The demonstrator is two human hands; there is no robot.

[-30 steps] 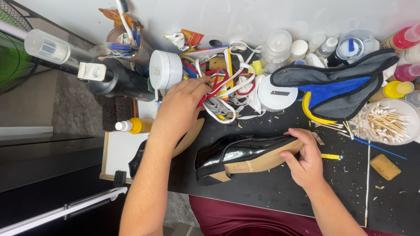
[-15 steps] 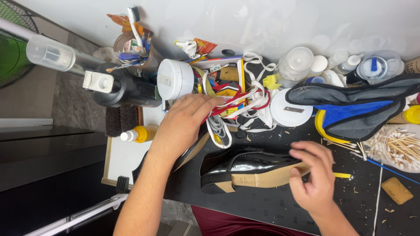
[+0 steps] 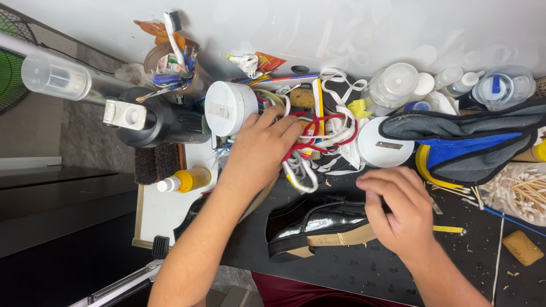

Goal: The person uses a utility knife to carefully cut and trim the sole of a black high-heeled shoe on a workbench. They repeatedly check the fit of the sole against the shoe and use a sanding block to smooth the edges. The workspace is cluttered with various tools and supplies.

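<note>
Laces point(image 3: 310, 142), tangled red, white and yellow, on cluttered black mat point(image 3: 369, 273); left hand point(image 3: 259, 148) grasps red strands. Black glossy shoe point(image 3: 315, 224) lies below, right hand point(image 3: 398, 213) closed over its heel end.

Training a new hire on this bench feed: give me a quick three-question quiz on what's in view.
1. True or false: the right hand rests on the black shoe.
2. What does the left hand reach into?
A) the tangle of laces
B) the cotton swabs
C) the yellow bottle
3. What colour is the shoe's sole edge?

Key: 1 true; 2 A; 3 tan.
</note>
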